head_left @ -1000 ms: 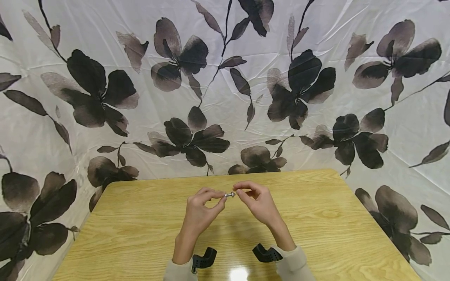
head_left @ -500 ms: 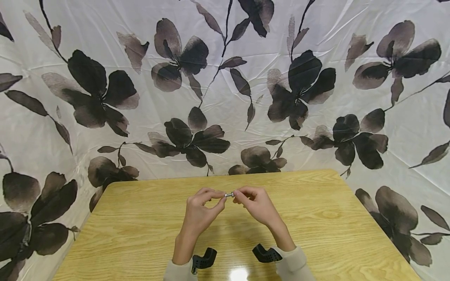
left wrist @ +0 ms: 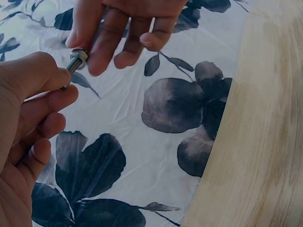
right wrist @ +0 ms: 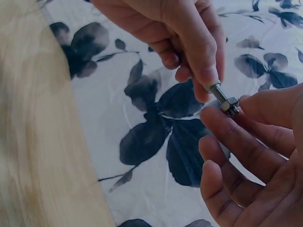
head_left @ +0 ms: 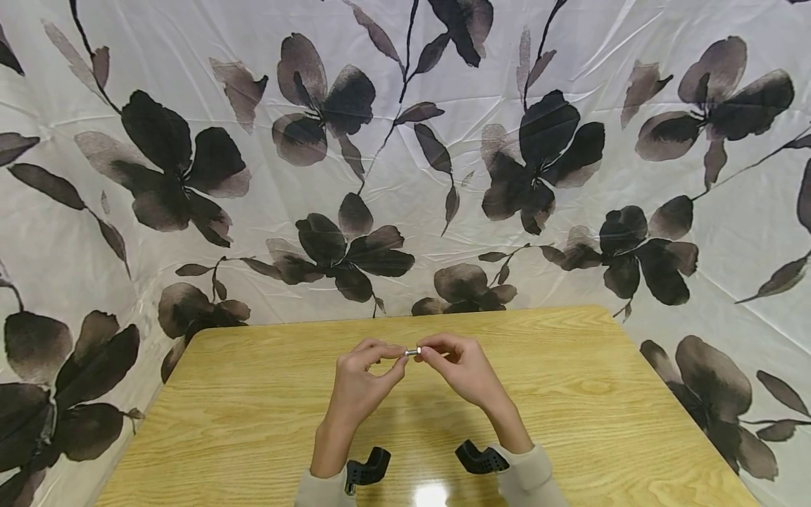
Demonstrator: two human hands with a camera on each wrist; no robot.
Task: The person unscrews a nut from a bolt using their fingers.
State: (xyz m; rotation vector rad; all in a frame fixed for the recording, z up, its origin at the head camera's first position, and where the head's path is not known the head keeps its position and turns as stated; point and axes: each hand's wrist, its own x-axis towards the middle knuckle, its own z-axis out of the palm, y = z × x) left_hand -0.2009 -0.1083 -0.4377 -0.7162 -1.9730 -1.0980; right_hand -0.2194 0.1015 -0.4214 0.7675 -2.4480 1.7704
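Observation:
Between thumb and index finger, my left hand [head_left: 362, 377] pinches a small metal bolt [right wrist: 218, 93] by its head end, which the fingertips mostly hide. The threaded shank points toward my right hand [head_left: 465, 370]. A hex nut [right wrist: 229, 106] sits on the bolt near its free end, and a bit of thread sticks out past it. My right thumb and index fingertips hold the nut from its sides. In the left wrist view, the nut [left wrist: 79, 56] lies right at the right fingertips. Both hands are held up over the table, other fingers loosely bent.
Beneath the hands is a light wood-grain table [head_left: 253, 408]. A white cloth with dark flowers [head_left: 405, 176] hangs behind and around it. Black wrist mounts [head_left: 369, 466] sit at both light sleeves.
The right fingertips, a little apart from the bolt one second ago, have come in onto the nut and shifted slightly along it. The left hand and bolt have stayed in place.

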